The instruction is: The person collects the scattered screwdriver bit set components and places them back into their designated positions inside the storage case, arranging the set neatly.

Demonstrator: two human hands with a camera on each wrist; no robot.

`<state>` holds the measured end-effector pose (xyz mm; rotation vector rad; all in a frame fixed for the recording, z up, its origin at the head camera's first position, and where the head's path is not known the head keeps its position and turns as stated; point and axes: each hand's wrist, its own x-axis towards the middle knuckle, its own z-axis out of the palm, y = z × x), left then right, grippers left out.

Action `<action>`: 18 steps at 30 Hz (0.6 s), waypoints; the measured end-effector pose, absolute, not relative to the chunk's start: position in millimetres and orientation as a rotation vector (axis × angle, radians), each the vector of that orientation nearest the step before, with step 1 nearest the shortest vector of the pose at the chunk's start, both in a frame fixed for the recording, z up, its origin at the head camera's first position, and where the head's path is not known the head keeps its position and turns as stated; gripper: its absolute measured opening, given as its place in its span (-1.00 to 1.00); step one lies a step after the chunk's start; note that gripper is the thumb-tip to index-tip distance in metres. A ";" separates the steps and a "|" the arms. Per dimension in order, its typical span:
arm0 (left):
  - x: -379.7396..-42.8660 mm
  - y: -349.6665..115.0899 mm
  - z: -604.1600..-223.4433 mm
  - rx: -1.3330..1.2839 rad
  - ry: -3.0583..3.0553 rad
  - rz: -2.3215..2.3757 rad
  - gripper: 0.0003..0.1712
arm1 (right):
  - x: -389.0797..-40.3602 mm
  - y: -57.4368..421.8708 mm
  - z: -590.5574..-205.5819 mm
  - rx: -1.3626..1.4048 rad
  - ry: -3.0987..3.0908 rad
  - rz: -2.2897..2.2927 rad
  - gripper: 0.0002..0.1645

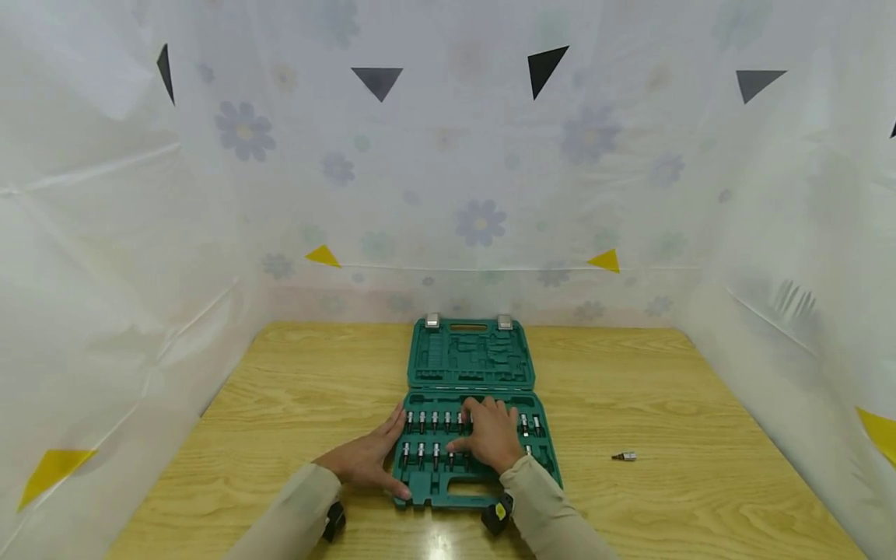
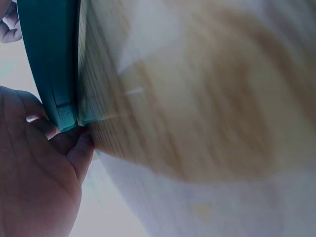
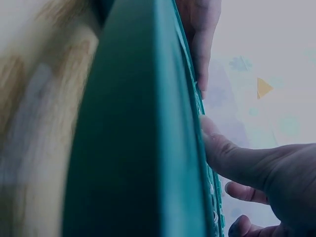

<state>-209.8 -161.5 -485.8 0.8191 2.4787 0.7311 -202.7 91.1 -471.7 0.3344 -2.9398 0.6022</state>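
An unfolded green tool case [image 1: 420, 486] lies on the table with two rows of socket bits [image 1: 435, 455] in its lower half. My left hand [image 1: 364, 460] rests against its left side, fingers stretched along the edge and thumb at the front left corner. In the left wrist view the fingertips touch the case's edge. Over the middle of the bit rows is my right hand [image 1: 492, 435], fingers spread and slightly bent, thumb down near the lower row. It covers several bits, and nothing shows as gripped in it. One loose socket bit [image 1: 624, 456] lies on the table to the right.
The case's lid [image 1: 470, 354] lies back toward the far wall, its moulded recesses facing up, two metal latches on its far edge. The wooden table [image 1: 630, 389] is enclosed by pale floral sheeting [image 1: 483, 155] at the back and both sides.
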 end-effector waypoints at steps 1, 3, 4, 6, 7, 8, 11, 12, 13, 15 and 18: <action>-209.9 -161.5 -485.8 0.820 2.479 0.731 0.47 | -202.8 91.3 -472.0 0.338 -2.939 0.607 -0.45; -209.8 -161.4 -485.9 0.818 2.476 0.731 0.48 | -203.0 91.7 -472.6 0.343 -2.939 0.614 -0.45; -209.9 -161.3 -485.9 0.818 2.476 0.726 0.48 | -203.3 92.0 -472.8 0.345 -2.939 0.615 -0.45; -209.7 -161.1 -485.4 0.816 2.475 0.725 0.49 | -203.9 92.2 -473.1 0.346 -2.940 0.622 -0.45; -209.5 -161.0 -485.0 0.818 2.474 0.726 0.49 | -204.1 92.3 -473.0 0.346 -2.941 0.622 -0.45; -209.5 -161.0 -484.9 0.817 2.475 0.726 0.49 | -204.4 92.4 -473.1 0.344 -2.941 0.622 -0.45; -209.1 -160.9 -483.8 0.822 2.478 0.732 0.49 | -204.5 92.9 -472.5 0.351 -2.938 0.616 -0.45; -209.0 -160.7 -483.4 0.825 2.480 0.733 0.48 | -204.6 92.9 -472.4 0.354 -2.940 0.611 -0.45; -208.9 -160.7 -483.1 0.827 2.480 0.734 0.48 | -204.5 93.3 -471.9 0.362 -2.937 0.608 -0.44; -208.8 -160.7 -482.5 0.828 2.479 0.736 0.48 | -204.4 94.7 -470.3 0.393 -2.935 0.623 -0.44; -208.6 -160.6 -481.7 0.828 2.479 0.731 0.47 | -206.1 100.2 -466.7 0.480 -2.919 0.711 -0.43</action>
